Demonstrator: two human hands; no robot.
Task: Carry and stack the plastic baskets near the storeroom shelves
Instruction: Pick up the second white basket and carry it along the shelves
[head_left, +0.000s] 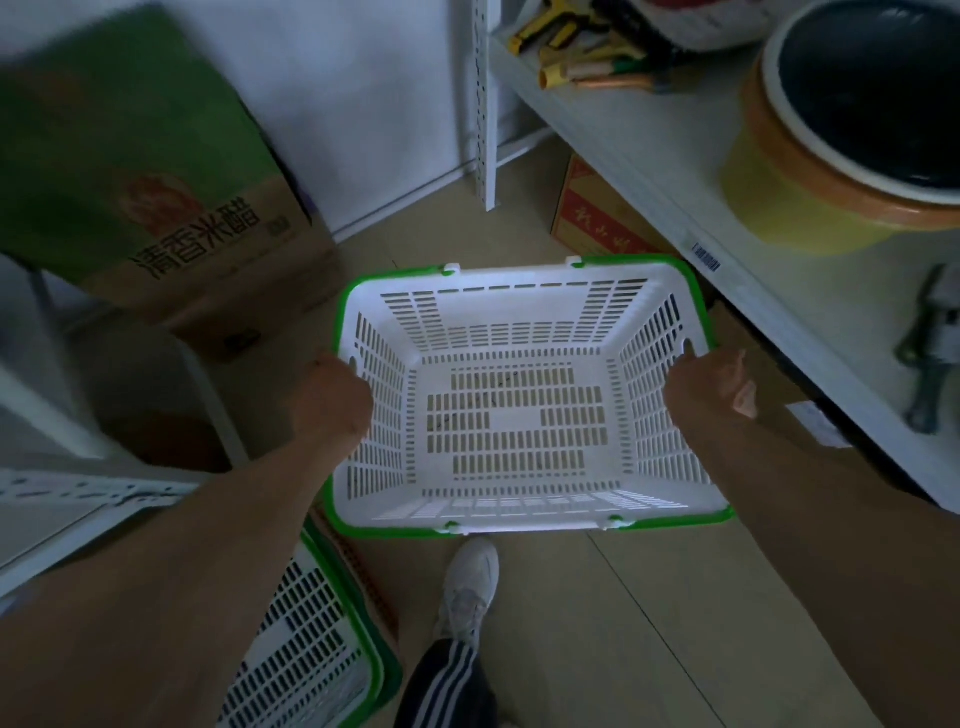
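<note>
A white basket with a green rim is held off the floor, open side up and empty. The left hand clasps its left wall near the top, fingers curled over the edge by a handle slot; the grip is closed on the basket. The right hand does the same on the right wall, thumb outside, fingers hooked over the rim, its grip also clamped on the basket.

A second basket, same white mesh and green rim, sits low at the left, just beside the left forearm and partly under a white shelf edge. Whether the two baskets touch I cannot tell; the held one's near left corner passes just above or beside it.

On the right a shelf runs diagonally, its front edge close to the basket's far right corner and right hand. On it stand a yellow pot, some tools and a dark metal tool. Below the shelf is a red carton. At the left a green carton stands near the basket's far left corner.

Bare floor shows between the green carton and the shelf upright, and nearer the body, where a white shoe stands just under the basket's near rim
</note>
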